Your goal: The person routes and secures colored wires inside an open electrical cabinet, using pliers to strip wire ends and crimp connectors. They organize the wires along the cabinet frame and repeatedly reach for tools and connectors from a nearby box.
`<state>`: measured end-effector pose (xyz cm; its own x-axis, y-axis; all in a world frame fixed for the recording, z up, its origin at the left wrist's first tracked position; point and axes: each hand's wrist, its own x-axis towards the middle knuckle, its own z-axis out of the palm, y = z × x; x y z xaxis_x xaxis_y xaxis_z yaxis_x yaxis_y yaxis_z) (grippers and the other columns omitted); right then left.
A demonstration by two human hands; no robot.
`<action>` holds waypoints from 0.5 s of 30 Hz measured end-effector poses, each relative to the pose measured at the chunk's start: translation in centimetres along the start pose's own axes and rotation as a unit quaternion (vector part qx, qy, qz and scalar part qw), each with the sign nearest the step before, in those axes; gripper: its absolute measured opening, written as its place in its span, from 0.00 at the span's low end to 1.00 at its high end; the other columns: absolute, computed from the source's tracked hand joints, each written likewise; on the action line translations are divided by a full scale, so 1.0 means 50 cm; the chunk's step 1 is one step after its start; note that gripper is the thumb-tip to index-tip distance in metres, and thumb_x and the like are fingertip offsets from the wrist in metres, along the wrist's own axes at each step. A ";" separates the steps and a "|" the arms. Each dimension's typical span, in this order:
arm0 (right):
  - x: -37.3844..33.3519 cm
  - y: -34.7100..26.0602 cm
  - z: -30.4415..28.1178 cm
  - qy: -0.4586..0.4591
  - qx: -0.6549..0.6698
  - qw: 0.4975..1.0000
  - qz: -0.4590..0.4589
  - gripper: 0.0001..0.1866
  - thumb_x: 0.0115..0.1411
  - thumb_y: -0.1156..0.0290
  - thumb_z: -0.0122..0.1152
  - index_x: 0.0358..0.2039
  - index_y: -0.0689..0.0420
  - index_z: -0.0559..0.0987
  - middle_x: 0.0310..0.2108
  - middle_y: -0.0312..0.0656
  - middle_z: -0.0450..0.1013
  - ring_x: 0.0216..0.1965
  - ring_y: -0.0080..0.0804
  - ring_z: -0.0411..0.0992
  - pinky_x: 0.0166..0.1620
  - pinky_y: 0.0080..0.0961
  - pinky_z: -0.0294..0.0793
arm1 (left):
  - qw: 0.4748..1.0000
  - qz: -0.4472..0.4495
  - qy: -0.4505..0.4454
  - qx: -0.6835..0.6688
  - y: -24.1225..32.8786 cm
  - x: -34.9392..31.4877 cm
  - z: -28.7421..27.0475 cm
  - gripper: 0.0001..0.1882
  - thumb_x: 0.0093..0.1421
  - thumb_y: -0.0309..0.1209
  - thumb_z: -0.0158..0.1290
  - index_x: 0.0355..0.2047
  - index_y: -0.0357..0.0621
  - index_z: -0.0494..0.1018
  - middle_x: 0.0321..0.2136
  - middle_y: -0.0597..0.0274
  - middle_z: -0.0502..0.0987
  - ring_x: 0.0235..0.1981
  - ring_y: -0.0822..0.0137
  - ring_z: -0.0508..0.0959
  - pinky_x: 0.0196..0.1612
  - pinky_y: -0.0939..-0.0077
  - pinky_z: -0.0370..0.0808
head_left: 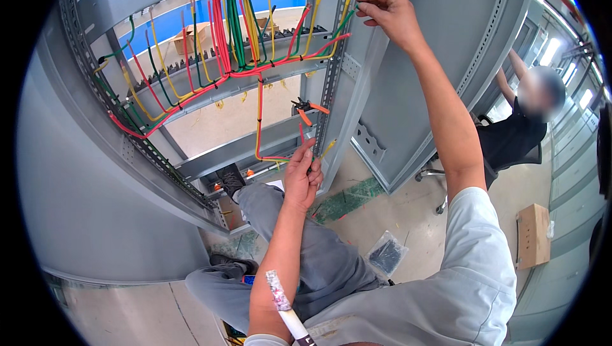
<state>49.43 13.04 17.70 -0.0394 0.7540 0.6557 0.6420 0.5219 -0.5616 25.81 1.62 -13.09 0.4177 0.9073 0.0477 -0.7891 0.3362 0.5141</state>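
Observation:
My right hand point(390, 18) is raised at the cabinet's right upright, thumb and fingertips pinched on the end of a green wire point(346, 23). Lower down, my left hand point(302, 175) is closed around the ends of a lower wire branch point(259, 116), which runs down and then right into it. A red wire end point(301, 130) sticks up by its fingertips. Just above hang orange-handled pliers point(308, 109), jaws toward the left. A main bundle point(236, 73) of red, yellow and green wires, tied at intervals, crosses the frame.
Perforated metal rails point(336, 40) border the grey cabinet frame. A cigarette-like white stick point(290, 317) crosses the lower foreground. On the floor lie a clear plastic packet point(387, 253) and a wooden box point(533, 236). Another person point(510, 136) sits at the right with arms raised.

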 end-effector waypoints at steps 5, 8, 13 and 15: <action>0.005 0.001 0.002 0.015 -0.010 1.000 -0.001 0.13 0.68 0.72 0.62 0.50 0.64 0.83 0.43 0.41 0.82 0.43 0.29 0.84 0.42 0.22 0.85 | 1.000 0.000 0.000 -0.001 -0.001 0.000 0.001 0.18 0.75 0.35 0.49 0.63 0.47 0.70 0.24 0.68 0.66 0.17 0.81 0.58 0.20 0.86 0.57; 0.006 0.006 0.004 -0.011 -0.006 1.000 0.003 0.13 0.68 0.72 0.62 0.49 0.64 0.83 0.42 0.41 0.83 0.42 0.28 0.84 0.42 0.23 0.85 | 1.000 -0.001 0.002 0.000 -0.001 0.000 -0.001 0.19 0.75 0.35 0.49 0.63 0.47 0.70 0.24 0.68 0.66 0.17 0.82 0.58 0.20 0.86 0.57; 0.011 0.000 -0.001 -0.041 -0.055 0.998 0.005 0.14 0.67 0.68 0.63 0.48 0.64 0.83 0.39 0.41 0.82 0.38 0.26 0.83 0.39 0.22 0.83 | 1.000 -0.001 0.006 0.009 -0.003 0.001 0.003 0.18 0.75 0.34 0.50 0.63 0.46 0.71 0.24 0.69 0.67 0.17 0.82 0.57 0.20 0.86 0.57; 0.015 -0.011 -0.005 -0.060 -0.084 0.995 0.002 0.14 0.67 0.67 0.64 0.46 0.64 0.82 0.37 0.41 0.82 0.35 0.24 0.82 0.38 0.22 0.82 | 1.000 -0.001 0.008 0.007 -0.001 -0.001 0.004 0.18 0.75 0.34 0.50 0.62 0.46 0.71 0.24 0.68 0.67 0.17 0.82 0.58 0.20 0.86 0.57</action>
<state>49.24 13.21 18.65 -0.1215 0.8034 0.5829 0.7607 0.4527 -0.4652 25.93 1.51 -12.93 0.4125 0.9104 0.0323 -0.7811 0.3353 0.5267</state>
